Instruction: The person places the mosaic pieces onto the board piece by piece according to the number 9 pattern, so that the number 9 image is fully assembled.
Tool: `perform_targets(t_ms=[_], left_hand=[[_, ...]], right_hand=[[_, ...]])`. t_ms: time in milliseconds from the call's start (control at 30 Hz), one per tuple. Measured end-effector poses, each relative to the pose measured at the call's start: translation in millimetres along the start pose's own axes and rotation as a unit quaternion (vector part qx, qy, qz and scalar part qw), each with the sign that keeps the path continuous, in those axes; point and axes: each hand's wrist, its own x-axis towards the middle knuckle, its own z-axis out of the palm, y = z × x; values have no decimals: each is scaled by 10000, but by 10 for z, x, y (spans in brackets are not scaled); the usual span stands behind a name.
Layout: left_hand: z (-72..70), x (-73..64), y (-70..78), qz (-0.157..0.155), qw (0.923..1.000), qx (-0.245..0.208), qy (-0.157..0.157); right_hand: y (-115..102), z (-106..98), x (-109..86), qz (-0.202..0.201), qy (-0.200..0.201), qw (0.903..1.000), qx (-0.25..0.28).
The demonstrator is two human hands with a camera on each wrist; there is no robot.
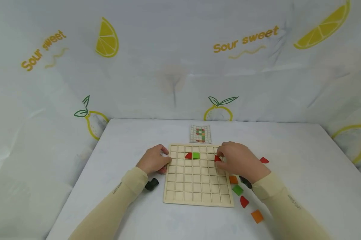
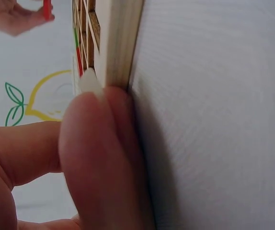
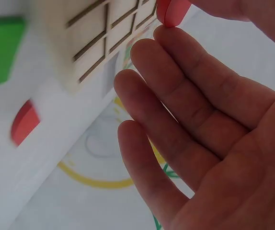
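- The right hand [image 1: 239, 160] pinches a red quarter-round piece [image 1: 218, 158] between thumb and index finger; its other fingers stretch out, the little finger standing slightly apart.
- That piece is raised over the grid board [image 1: 198, 187], near its right edge and toward the far right corner.
- The left hand [image 1: 152, 160] lies at the board's left edge, near the far left corner: thumb touching the rim, fingers loosely bent and parted, another fingertip against the side.
- In the board's second row from the far edge, a second red quarter-round [image 1: 188, 155] and a green square [image 1: 196, 155] sit in adjoining cells.
- A patterned card [image 1: 200, 134] lies just beyond the board's far edge, toward the back edge of the table [image 1: 138, 220].
- Off the board's right edge lie orange squares [image 1: 257, 216], a green piece [image 1: 238, 190] and loose red quarter-rounds [image 1: 244, 201].
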Motion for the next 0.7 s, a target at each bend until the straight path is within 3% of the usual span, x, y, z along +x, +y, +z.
perform_targets(t_ms=[133, 267, 433, 700], left_hand=[[-10, 2, -8, 16, 10000, 12, -39], [-25, 0, -17, -66, 9999, 110, -35], [-19, 15, -42, -61, 9999, 113, -62], [-14, 30, -43, 56, 9999, 121, -58]], right_hand=[[-106, 59, 271, -56, -110, 9999, 54], [-164, 124, 412, -143, -140, 9998, 75], [-174, 178, 468, -109, -188, 9995, 224], [-157, 222, 492, -367, 71, 9991, 217]])
